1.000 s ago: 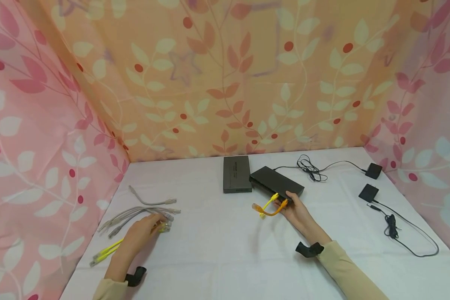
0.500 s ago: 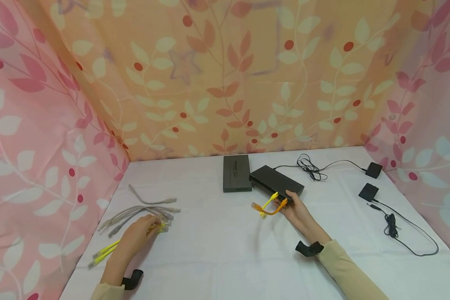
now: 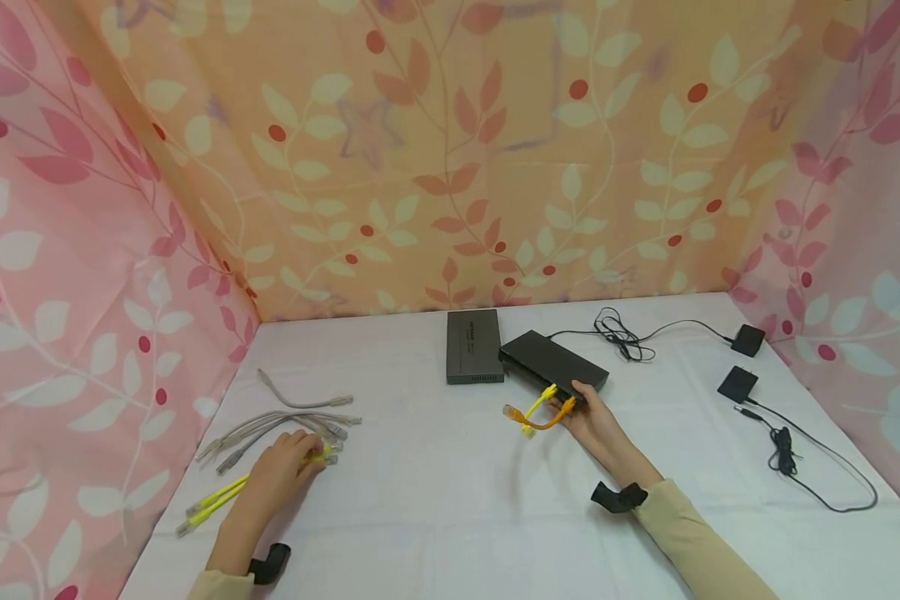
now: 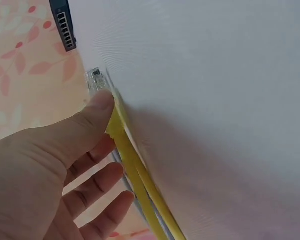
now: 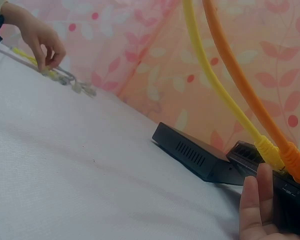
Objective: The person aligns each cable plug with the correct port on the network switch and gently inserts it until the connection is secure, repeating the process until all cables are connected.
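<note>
My left hand pinches a yellow network cable near its clear plug, thumb on top, in the left wrist view. A second yellow cable lies alongside it. Just beyond the hand, several grey network cables lie on the white cloth. On the right, my right hand grips the front edge of a black network switch, which is tilted. Plugged into its front are a yellow cable and an orange cable, their other ends hanging free.
Beside the held switch lies another dark network switch. Two black power adapters stand at the right, the rear adapter with its cord running to the held switch. The front adapter has a loose coiled cord. Patterned curtains enclose the table.
My left hand has shifted slightly at the plug ends of the yellow cables, back and then forward, and its fingers have regripped. The right hand and the switch stay nearly still.
</note>
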### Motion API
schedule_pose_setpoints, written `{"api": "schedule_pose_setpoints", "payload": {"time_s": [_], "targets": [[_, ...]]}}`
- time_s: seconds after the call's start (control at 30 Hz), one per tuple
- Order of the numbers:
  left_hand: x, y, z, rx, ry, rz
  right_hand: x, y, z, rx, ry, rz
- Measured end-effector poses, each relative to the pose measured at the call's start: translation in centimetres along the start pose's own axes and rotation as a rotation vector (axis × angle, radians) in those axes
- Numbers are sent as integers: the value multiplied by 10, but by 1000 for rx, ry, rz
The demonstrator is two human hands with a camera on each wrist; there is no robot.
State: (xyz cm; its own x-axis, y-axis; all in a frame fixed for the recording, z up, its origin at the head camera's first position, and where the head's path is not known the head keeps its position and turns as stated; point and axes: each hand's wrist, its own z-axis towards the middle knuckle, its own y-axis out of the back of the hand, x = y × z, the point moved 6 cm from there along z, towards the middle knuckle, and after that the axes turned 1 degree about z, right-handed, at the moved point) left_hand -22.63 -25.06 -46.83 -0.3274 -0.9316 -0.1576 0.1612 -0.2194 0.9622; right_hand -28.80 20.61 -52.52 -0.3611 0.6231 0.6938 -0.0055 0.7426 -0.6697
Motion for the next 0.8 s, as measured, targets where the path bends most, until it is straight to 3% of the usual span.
{"api": "schedule_pose_setpoints", "payload": {"time_s": [0.37, 0.8], "targets": [[-8, 12, 5, -61, -6, -7, 0, 1, 1, 11, -4, 34], [-25, 13, 19, -8, -10, -139, -1, 0, 0, 13, -8, 32]]}}
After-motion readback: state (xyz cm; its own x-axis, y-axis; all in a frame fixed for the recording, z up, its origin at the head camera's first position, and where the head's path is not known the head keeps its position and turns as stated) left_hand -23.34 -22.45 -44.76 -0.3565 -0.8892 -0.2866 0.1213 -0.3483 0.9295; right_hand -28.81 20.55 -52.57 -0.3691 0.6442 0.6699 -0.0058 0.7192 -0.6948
